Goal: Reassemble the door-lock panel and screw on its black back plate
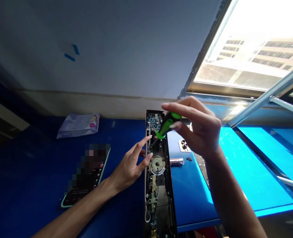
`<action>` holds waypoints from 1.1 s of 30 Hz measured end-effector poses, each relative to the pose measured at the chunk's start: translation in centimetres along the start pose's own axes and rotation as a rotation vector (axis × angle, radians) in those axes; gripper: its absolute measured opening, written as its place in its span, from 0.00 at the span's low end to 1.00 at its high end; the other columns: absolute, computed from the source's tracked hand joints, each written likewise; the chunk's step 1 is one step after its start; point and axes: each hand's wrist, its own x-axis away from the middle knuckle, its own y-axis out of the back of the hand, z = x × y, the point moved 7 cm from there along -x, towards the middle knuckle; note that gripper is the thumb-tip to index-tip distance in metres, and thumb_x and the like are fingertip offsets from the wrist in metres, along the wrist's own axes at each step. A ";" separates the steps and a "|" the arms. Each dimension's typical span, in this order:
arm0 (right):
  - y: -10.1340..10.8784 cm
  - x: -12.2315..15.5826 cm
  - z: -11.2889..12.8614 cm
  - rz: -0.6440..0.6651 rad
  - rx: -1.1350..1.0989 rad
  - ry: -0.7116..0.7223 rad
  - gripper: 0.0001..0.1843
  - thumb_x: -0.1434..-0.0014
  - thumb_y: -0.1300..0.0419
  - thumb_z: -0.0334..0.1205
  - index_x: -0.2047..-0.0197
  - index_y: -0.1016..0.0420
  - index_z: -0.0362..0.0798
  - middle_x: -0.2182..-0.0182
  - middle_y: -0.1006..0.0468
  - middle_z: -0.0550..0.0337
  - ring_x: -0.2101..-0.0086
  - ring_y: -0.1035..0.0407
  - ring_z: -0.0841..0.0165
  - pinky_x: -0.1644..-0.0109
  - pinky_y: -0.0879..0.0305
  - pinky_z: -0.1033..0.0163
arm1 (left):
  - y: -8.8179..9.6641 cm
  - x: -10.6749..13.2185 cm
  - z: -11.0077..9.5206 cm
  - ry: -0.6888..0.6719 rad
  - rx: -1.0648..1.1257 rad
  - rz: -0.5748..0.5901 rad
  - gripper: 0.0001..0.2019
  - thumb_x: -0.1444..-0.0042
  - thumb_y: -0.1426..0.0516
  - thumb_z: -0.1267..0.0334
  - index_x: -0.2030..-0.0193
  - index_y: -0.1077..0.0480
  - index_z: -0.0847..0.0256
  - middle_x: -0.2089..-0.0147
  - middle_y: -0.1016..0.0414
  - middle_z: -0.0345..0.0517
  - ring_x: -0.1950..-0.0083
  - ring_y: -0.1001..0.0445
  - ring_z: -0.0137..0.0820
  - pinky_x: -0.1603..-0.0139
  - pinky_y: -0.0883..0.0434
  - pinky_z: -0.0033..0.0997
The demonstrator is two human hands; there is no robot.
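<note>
A long, narrow black housing (163, 195), open on top, lies lengthwise in front of me. Inside it are a blue circuit board (153, 122), a round metal disc (157, 164), brass-coloured mechanism parts and a white cable (145, 185) along the left edge. My right hand (198, 124) grips a green and black screwdriver (165, 125), tilted, its shaft pointing down into the housing between the board and the disc. Whether the tip touches a screw I cannot tell. My left hand (133, 160) rests its spread thumb and fingers on the housing's left side, beside the shaft.
On the blue table (119, 132) a phone (91, 175) lies to the left, with a pale packet (78, 125) behind it. Right of the housing are a wrapped roll-like item (176, 161), small dark screws (189, 159) and a square metal part (184, 145). A metal frame (255, 96) stands at right.
</note>
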 end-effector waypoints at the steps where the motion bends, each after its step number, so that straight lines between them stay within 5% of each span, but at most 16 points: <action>1: -0.2 0.0 0.0 0.035 -0.038 -0.025 0.20 0.29 0.38 0.39 0.36 0.21 0.59 0.51 0.17 0.56 0.55 0.22 0.64 0.52 0.21 0.53 | 0.0 0.1 0.1 0.003 0.008 -0.003 0.27 0.26 0.48 0.51 0.25 0.43 0.54 0.44 0.20 0.49 0.58 0.19 0.34 0.48 0.19 0.39; 4: -0.5 0.1 -0.2 0.087 -0.128 -0.094 0.24 0.27 0.43 0.32 0.33 0.24 0.61 0.43 0.17 0.58 0.47 0.20 0.62 0.44 0.21 0.49 | -0.2 0.2 0.7 0.021 0.064 0.006 0.28 0.27 0.46 0.51 0.24 0.44 0.52 0.43 0.20 0.48 0.57 0.18 0.34 0.48 0.19 0.40; 10: 0.4 0.0 -0.1 -0.062 0.020 -0.002 0.17 0.38 0.27 0.44 0.45 0.15 0.59 0.64 0.20 0.62 0.65 0.26 0.68 0.63 0.23 0.59 | -0.3 0.1 1.5 0.060 0.122 -0.005 0.31 0.30 0.42 0.50 0.24 0.44 0.48 0.37 0.22 0.50 0.52 0.16 0.38 0.48 0.17 0.41; 16: -1.0 0.1 -0.1 0.137 -0.136 -0.125 0.27 0.28 0.43 0.30 0.30 0.28 0.60 0.38 0.20 0.56 0.44 0.22 0.59 0.40 0.22 0.47 | -0.3 0.0 1.2 0.080 0.182 0.005 0.28 0.30 0.41 0.52 0.28 0.41 0.51 0.41 0.20 0.52 0.54 0.16 0.38 0.51 0.17 0.41; 19: -0.5 -0.1 0.3 0.072 -0.112 -0.058 0.26 0.34 0.33 0.31 0.36 0.21 0.62 0.50 0.14 0.58 0.54 0.19 0.62 0.51 0.18 0.52 | -0.3 -0.1 1.0 0.100 0.184 0.012 0.23 0.31 0.41 0.53 0.32 0.37 0.52 0.45 0.19 0.49 0.54 0.16 0.37 0.53 0.17 0.38; 23: -0.1 -0.1 0.3 -0.020 0.023 -0.013 0.24 0.42 0.24 0.39 0.43 0.16 0.61 0.64 0.20 0.62 0.66 0.28 0.67 0.65 0.25 0.59 | 0.1 -0.2 0.6 0.096 0.166 -0.008 0.19 0.32 0.41 0.54 0.37 0.33 0.53 0.47 0.19 0.46 0.55 0.17 0.35 0.53 0.19 0.37; 29: -1.7 0.0 0.4 0.166 -0.181 -0.101 0.30 0.30 0.40 0.27 0.29 0.29 0.59 0.40 0.19 0.56 0.45 0.22 0.61 0.44 0.22 0.52 | 0.0 -0.1 1.0 0.124 0.213 0.002 0.23 0.32 0.40 0.53 0.33 0.36 0.54 0.51 0.18 0.45 0.56 0.17 0.36 0.52 0.19 0.38; 33: -1.5 0.0 0.5 0.085 -0.127 -0.024 0.25 0.37 0.29 0.32 0.38 0.20 0.58 0.57 0.17 0.58 0.61 0.22 0.66 0.60 0.23 0.58 | -0.3 0.0 1.3 0.125 0.250 -0.009 0.24 0.33 0.38 0.53 0.35 0.35 0.53 0.53 0.18 0.44 0.57 0.17 0.36 0.52 0.19 0.39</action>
